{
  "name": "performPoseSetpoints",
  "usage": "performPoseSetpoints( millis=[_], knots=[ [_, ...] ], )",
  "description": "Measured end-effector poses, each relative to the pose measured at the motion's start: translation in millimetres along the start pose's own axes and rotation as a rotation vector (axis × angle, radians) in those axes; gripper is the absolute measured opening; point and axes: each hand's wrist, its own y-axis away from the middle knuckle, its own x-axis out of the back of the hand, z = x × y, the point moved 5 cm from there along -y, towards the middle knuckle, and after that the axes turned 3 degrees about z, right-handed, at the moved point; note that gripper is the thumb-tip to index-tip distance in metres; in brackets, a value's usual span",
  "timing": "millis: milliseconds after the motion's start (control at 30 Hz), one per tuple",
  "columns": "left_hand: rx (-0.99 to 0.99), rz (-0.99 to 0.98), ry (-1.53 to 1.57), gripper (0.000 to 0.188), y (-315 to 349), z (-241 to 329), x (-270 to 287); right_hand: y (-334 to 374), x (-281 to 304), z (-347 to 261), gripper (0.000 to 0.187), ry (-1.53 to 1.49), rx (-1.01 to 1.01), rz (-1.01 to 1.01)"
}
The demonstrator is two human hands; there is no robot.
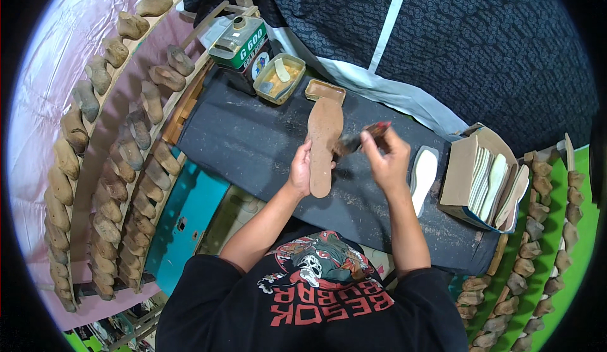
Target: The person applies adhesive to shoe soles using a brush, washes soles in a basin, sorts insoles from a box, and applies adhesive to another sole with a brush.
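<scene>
My left hand [300,168] grips a brown, sole-shaped insole [324,121] by its narrower lower half, with its broad end pointing away from me. In my right hand [387,162] is a brush [349,144] with a reddish handle and dark bristles. The bristles reach the insole's right edge; motion blurs them, so I cannot tell whether they touch. Just beyond the insole's broad end lies a small shallow rectangular tray [327,88], partly covered by it. To the right of my right hand, a white insole [425,173] rests on the dark table cover.
At the back left stand a green-and-black metal can [240,47] and a tub [298,67] of yellowish paste with a spreader. A cardboard box [459,170] of upright insoles sits at the table's right end. Racks of wooden shoe lasts [101,77] flank both sides.
</scene>
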Motion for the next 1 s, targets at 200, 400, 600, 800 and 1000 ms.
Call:
performPoseSetpoints(
  millis=[200,400,600,800,1000],
  knots=[
    [-0.004,-0.026,0.07,0.049,21.3,14.5,44.4,-67.0,-34.5,84.3,0.019,-0.022,-0.122,0.083],
    [-0.029,0.088,0.109,0.047,48.0,40.7,83.5,-108.8,-83.4,122.5,0.025,0.25,-0.064,-0.109],
    [-0.041,0.061,0.163,0.046,47.5,54.4,93.5,-113.9,-104.5,148.8,0.025,0.334,-0.031,-0.243],
    [0.032,0.038,0.176,0.046,30.7,46.1,75.9,-117.2,-86.9,130.4,0.025,0.195,-0.18,-0.127],
    [0.069,-0.115,0.174,0.048,-0.5,45.6,37.0,-92.6,-44.2,58.9,0.026,-0.079,-0.103,-0.003]
  ],
)
